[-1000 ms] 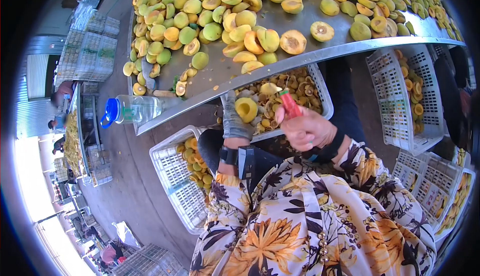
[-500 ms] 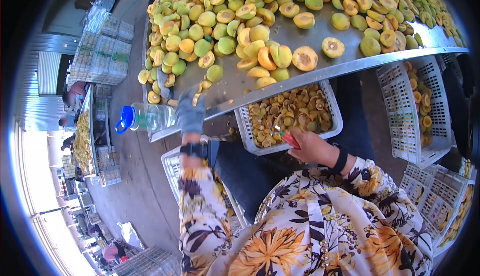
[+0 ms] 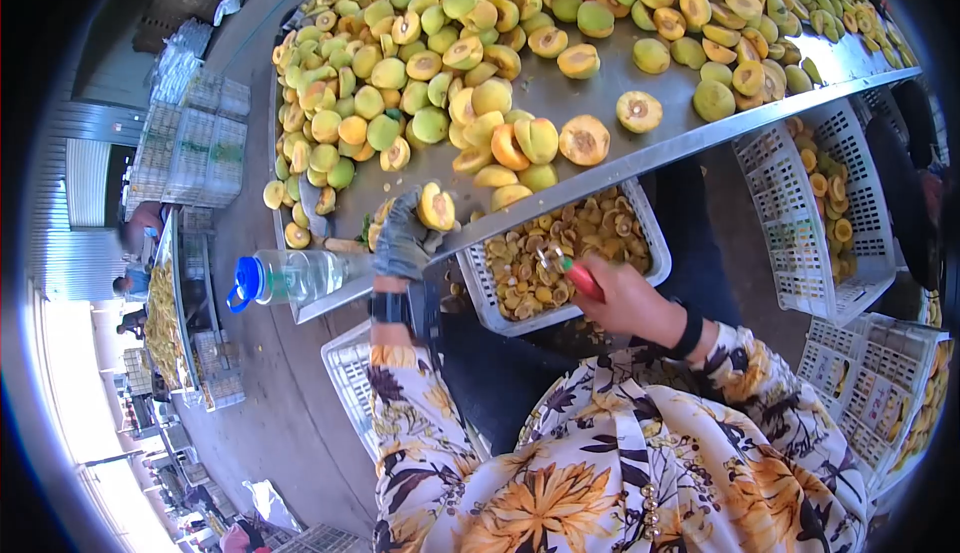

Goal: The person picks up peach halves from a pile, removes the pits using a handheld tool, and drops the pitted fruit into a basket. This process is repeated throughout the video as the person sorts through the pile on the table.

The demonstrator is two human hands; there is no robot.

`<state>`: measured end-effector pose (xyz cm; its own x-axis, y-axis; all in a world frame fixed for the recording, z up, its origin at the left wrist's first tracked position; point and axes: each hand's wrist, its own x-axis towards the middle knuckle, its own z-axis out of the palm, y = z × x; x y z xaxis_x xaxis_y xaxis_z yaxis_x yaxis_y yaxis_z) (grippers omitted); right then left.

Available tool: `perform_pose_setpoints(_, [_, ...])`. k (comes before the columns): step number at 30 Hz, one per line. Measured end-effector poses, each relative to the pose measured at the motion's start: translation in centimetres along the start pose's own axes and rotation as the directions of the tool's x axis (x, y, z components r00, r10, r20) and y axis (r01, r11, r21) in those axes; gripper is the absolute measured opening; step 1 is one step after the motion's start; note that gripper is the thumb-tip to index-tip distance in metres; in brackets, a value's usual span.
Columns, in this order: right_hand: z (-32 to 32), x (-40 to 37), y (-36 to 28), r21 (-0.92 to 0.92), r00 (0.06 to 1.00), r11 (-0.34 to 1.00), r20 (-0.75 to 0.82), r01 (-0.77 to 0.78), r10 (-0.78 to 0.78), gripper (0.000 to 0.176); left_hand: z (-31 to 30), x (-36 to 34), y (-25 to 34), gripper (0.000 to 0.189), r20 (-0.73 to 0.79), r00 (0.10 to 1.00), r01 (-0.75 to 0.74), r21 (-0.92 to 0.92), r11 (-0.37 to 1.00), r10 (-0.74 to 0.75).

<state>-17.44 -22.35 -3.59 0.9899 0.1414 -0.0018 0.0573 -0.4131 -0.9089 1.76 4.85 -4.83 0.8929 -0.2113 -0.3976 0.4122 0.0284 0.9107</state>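
Note:
My left hand (image 3: 402, 241), in a grey glove, is closed around a peach half (image 3: 437, 207) at the table's front edge. The cut face and brown pit area of this half point upward. In my bare right hand (image 3: 637, 303) is a pitting spoon (image 3: 584, 280) with a red handle and a looped metal tip, held above a white crate (image 3: 478, 291) of brownish fruit pieces. Many yellow-green peach halves (image 3: 430, 125) are heaped on the metal table (image 3: 600, 173). A wooden-handled tool (image 3: 346, 246) lies just left of my gloved hand.
A clear bottle with a blue cap (image 3: 290, 279) is at the table's left corner. White crates of fruit (image 3: 872, 203) stand at the right. Another crate (image 3: 350, 378) is below my left arm. People work at a table (image 3: 165, 303) far left.
My left hand, blurred over the table's edge before, now grips a peach half with its cut face showing. My right hand still holds the pitting spoon. The view has shifted slightly.

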Motion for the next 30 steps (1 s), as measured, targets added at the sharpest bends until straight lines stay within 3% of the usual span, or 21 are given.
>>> perform_pose_setpoints(2, [0.4, 1.8, -1.2, 0.007, 0.993, 0.998, -0.096, 0.07, -0.069, 0.033, 2.0, -3.3, 0.9, 0.043, 0.408, 0.897, 0.294, -0.27, 0.917, -0.167])
perform_pose_setpoints(3, [0.3, 2.5, -2.0, 0.015, 0.993, 0.998, -0.102, 0.058, -0.056, 0.036, 4.7, -4.9, -0.1, 0.049, 0.009, 0.993, 0.115, -0.212, 0.97, -0.115])
perform_pose_setpoints(4, [0.4, 3.3, -2.3, 0.012, 0.994, 0.998, -0.099, 0.053, -0.052, 0.036, 5.7, -5.5, -0.3, 0.049, 0.01, 0.993, 0.118, -0.217, 0.969, -0.119])
perform_pose_setpoints(6, [0.6, 4.4, -2.7, 0.095, 0.984, 0.986, -0.124, 0.138, -0.126, 0.04, 6.6, -6.5, -0.8, 0.048, 0.427, 0.867, 0.442, -0.421, 0.792, -0.257])
perform_pose_setpoints(8, [0.9, 4.8, -2.7, 0.144, 0.989, 0.98, -0.066, 0.138, -0.13, 0.042, 7.0, -7.5, -1.9, 0.051, 0.338, 0.873, 0.456, -0.313, 0.833, -0.352])
perform_pose_setpoints(9, [1.0, 4.9, -2.5, 0.195, 0.989, 0.97, -0.008, 0.146, -0.148, 0.044, 8.4, -8.9, -1.3, 0.051, 0.325, 0.944, 0.022, 0.105, 0.994, -0.056])
perform_pose_setpoints(10, [1.0, 4.8, -2.4, 0.191, 0.99, 0.971, -0.013, 0.141, -0.142, 0.044, 9.4, -9.7, -0.9, 0.052, 0.436, 0.872, -0.432, 0.469, 0.77, 0.223])
perform_pose_setpoints(11, [1.0, 4.7, -2.2, 0.201, 0.996, 0.976, -0.024, 0.084, -0.081, 0.044, 8.9, -8.1, -2.4, 0.05, 0.356, 0.934, 0.029, 0.032, 0.999, -0.039])
perform_pose_setpoints(14, [1.8, 4.4, -1.6, 0.334, 0.995, 0.943, -0.097, 0.008, 0.025, 0.033, 12.2, -9.2, -1.4, 0.073, 0.293, 0.954, -0.02, -0.153, 0.988, 0.064])
perform_pose_setpoints(15, [1.7, 4.2, -1.9, 0.637, 0.985, 0.755, 0.039, -0.154, 0.168, 0.028, 12.5, -8.7, -2.1, 0.071, 0.299, 0.917, -0.277, -0.004, 0.961, 0.266])
perform_pose_setpoints(16, [1.7, 3.9, -2.2, 0.835, 0.944, 0.455, 0.215, -0.31, 0.25, 0.023, 12.8, -8.8, -3.0, 0.071, 0.3, 0.916, -0.278, -0.004, 0.961, 0.266])
perform_pose_setpoints(17, [2.6, 3.8, -3.0, 0.877, 0.92, 0.351, 0.212, -0.328, 0.33, 0.015, 13.0, -9.3, -3.9, 0.07, 0.148, 0.977, -0.143, -0.072, 0.987, 0.152])
perform_pose_setpoints(18, [3.3, 3.7, -3.1, 0.876, 0.92, 0.352, 0.213, -0.329, 0.33, 0.015, 12.9, -9.5, -4.8, 0.069, 0.003, 1.0, -0.017, -0.16, 0.987, 0.018])
perform_pose_setpoints(19, [4.2, 3.6, -2.8, 0.764, 0.919, 0.552, 0.131, -0.333, 0.373, 0.017, 9.9, -8.8, -4.7, 0.06, 0.587, 0.81, 0.319, -0.438, 0.84, -0.002])
perform_pose_setpoints(20, [5.0, 3.5, -2.4, 0.607, 0.919, 0.72, 0.042, -0.336, 0.393, 0.02, 9.9, -7.7, -6.2, 0.06, 0.583, 0.813, 0.315, -0.441, 0.84, 0.001])
perform_pose_setpoints(21, [5.6, 3.1, -2.1, 0.222, 0.944, 0.972, -0.299, -0.072, 0.139, 0.026, 10.6, -6.2, -7.9, 0.056, 0.174, 0.985, 0.081, -0.548, 0.832, 0.019])
perform_pose_setpoints(22, [5.5, 2.7, -2.3, 0.224, 0.945, 0.972, -0.297, -0.071, 0.138, 0.026, 11.0, -5.4, -8.7, 0.052, -0.266, 0.964, -0.174, -0.542, 0.822, 0.028])
perform_pose_setpoints(24, [4.2, 1.6, -2.5, 0.067, 0.975, 0.997, -0.218, -0.037, 0.051, 0.03, 12.2, -7.4, -5.7, 0.047, -0.246, 0.967, -0.1, -0.617, 0.781, -0.071])
perform_pose_setpoints(26, [3.9, 0.7, -2.3, -0.008, 0.986, 0.995, -0.132, -0.1, 0.098, 0.031, 11.9, -7.9, -4.9, 0.047, -0.061, 0.995, -0.092, -0.449, 0.889, 0.073])
perform_pose_setpoints(27, [4.1, 0.3, -2.1, 0.005, 0.988, 0.996, -0.122, -0.091, 0.091, 0.031, 12.6, -8.1, -4.8, 0.047, -0.156, 0.985, -0.139, -0.436, 0.889, 0.077])
perform_pose_setpoints(30, [4.2, -0.2, -1.3, -0.01, 0.989, 0.996, -0.117, -0.094, 0.092, 0.032, 13.3, -7.3, -6.5, 0.046, -0.181, 0.965, -0.246, -0.391, 0.887, 0.188])
